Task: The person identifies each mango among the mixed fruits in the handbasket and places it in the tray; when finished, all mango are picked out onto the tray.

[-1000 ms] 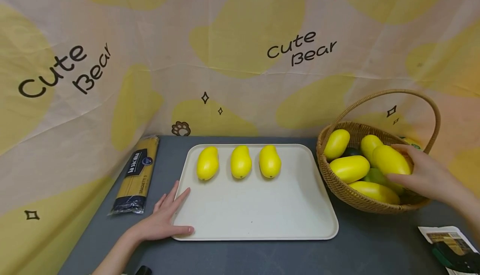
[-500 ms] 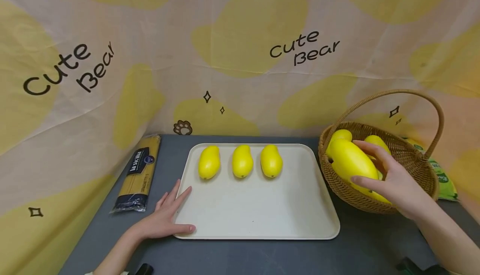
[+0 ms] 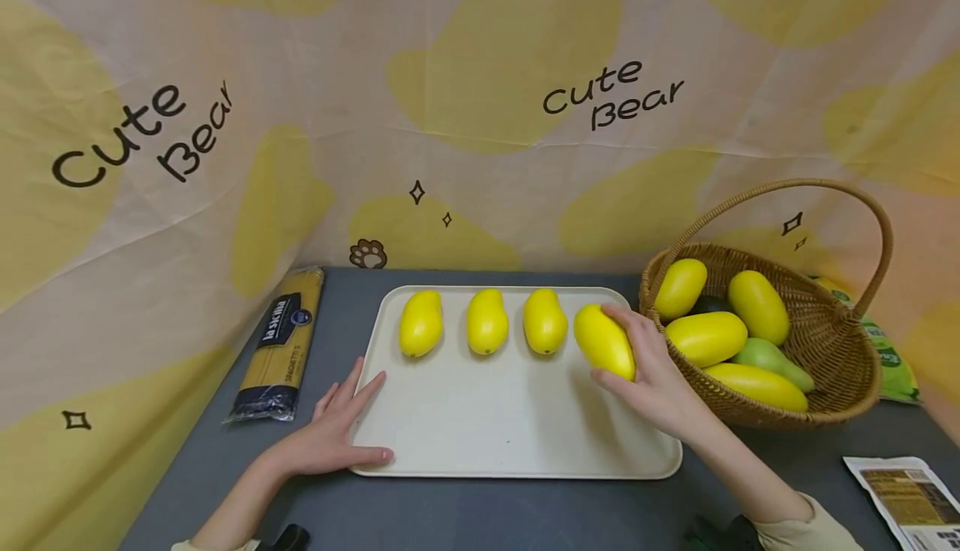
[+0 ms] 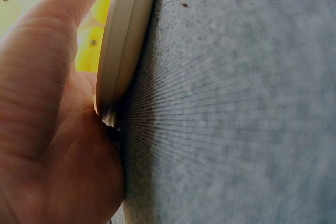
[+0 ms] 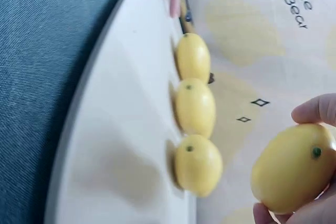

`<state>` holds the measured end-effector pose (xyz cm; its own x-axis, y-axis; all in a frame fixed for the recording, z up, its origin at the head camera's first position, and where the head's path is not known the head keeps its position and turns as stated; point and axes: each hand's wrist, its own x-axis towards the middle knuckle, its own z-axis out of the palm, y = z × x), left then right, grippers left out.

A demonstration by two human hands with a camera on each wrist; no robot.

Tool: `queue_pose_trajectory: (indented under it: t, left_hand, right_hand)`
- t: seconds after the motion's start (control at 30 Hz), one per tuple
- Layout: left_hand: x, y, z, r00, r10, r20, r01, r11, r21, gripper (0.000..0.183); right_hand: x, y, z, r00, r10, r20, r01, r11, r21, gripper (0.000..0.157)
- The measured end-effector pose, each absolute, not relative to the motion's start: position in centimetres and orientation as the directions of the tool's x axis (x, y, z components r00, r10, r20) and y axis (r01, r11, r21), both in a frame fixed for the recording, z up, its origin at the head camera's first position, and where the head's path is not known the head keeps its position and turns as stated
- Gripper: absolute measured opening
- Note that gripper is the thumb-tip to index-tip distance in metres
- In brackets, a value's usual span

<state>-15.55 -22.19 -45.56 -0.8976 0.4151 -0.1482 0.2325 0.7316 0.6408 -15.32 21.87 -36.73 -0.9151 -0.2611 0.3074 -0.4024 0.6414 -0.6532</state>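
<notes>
My right hand point(image 3: 652, 372) grips a yellow mango point(image 3: 603, 341) above the right part of the white tray point(image 3: 510, 426). In the right wrist view the held mango point(image 5: 291, 169) shows a small green stem spot, with fingers on both sides of it. Three more mangoes stand in a row along the tray's back: a left one point(image 3: 421, 323), a middle one point(image 3: 487, 321) and a right one point(image 3: 545, 321). My left hand point(image 3: 318, 438) rests at the tray's left edge, fingers spread and thumb on the rim. The left wrist view shows that hand point(image 4: 58, 114) against the tray's side point(image 4: 123, 40).
At the right a wicker basket point(image 3: 847, 359) with a tall handle holds several yellow fruits, a green pear-shaped one point(image 3: 772, 361) and something dark. A spaghetti pack point(image 3: 277, 347) lies left of the tray. A green bag point(image 3: 888, 359) and a printed packet point(image 3: 911, 497) lie at the right.
My right hand has lifted a mango out of the basket and carried it left over the tray. My left hand has stayed at the tray's edge.
</notes>
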Motion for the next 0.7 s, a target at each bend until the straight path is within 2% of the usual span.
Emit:
queue_pose_trajectory:
  t: [0.23, 0.47, 0.7]
  left_hand:
    - [-15.6, -22.1, -45.3, -0.897, 0.410, -0.165, 0.222, 0.740, 0.635, 0.107]
    - [-15.6, -22.2, -45.0, -0.897, 0.411, -0.164, 0.222, 0.739, 0.636, 0.107]
    - [-15.5, -22.1, -45.1, -0.896, 0.418, -0.153, 0.232, 0.731, 0.642, 0.107]
  right_hand:
    - [-17.7, 20.7, -39.4, -0.916, -0.208, 0.342, -0.388, 0.668, -0.635, 0.075]
    - [-20.1, 19.8, -41.2, -0.945, -0.135, 0.296, -0.300, 0.716, -0.630, 0.076]
    - [-22.0, 19.8, -42.0, -0.960, -0.117, 0.255, -0.259, 0.722, -0.642, 0.078]
